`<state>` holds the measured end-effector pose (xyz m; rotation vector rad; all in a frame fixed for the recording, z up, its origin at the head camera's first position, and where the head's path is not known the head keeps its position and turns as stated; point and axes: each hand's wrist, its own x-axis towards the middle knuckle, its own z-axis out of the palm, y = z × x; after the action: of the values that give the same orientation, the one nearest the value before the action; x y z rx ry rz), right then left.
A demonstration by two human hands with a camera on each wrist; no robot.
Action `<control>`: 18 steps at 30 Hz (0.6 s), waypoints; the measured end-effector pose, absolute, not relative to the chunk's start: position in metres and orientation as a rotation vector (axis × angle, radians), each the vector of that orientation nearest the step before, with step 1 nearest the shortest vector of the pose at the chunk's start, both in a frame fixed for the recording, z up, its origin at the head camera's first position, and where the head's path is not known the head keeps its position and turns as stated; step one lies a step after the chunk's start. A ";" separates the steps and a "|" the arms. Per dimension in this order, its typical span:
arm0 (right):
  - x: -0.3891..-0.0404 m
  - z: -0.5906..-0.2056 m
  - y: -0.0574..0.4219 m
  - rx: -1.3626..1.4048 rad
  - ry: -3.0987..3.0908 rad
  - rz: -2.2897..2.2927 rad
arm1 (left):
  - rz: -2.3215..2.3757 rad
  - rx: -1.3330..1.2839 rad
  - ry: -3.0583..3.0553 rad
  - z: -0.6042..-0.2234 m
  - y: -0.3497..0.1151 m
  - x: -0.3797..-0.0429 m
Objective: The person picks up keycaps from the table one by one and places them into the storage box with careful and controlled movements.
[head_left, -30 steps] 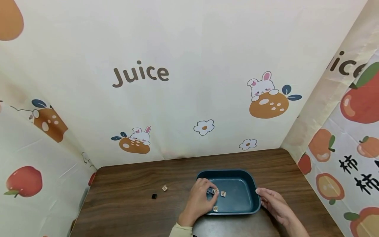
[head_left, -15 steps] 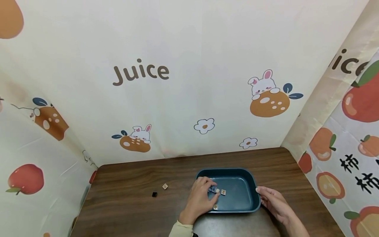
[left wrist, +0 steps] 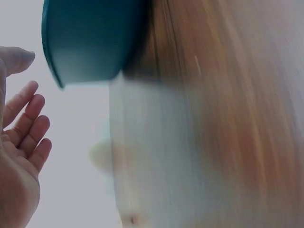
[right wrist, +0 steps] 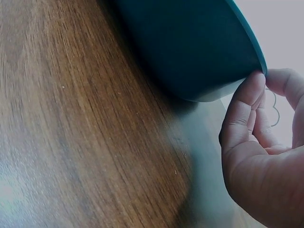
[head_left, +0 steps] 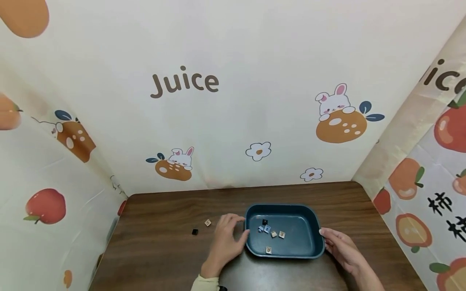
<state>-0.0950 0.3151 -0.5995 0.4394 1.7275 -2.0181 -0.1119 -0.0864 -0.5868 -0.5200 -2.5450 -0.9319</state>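
Note:
A dark teal tray stands on the wooden table. Inside it lie a black block, blue blocks and cream blocks with marked tops, all tiny. My left hand is just left of the tray's left wall, thumb and fingers apart, holding nothing. In the left wrist view its fingers are loosely bent beside the tray's rim. My right hand pinches the tray's right rim between thumb and finger, which the right wrist view shows close up.
Left of my left hand, a cream block and a black block lie on the table. A printed curtain with fruit and rabbits encloses the back and both sides.
My left hand has let go of a cream block in the tray and moved left, out over the table. My right hand keeps its pinch on the rim. The view has shifted slightly.

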 end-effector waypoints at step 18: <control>-0.094 -0.596 0.315 0.443 1.717 -2.021 | -0.838 0.017 -2.689 -0.622 -0.212 -0.094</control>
<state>-0.0943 0.3147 -0.5958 0.4431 1.7174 -2.0211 -0.0935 -0.2122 -0.6219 0.0166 -2.6892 -0.8379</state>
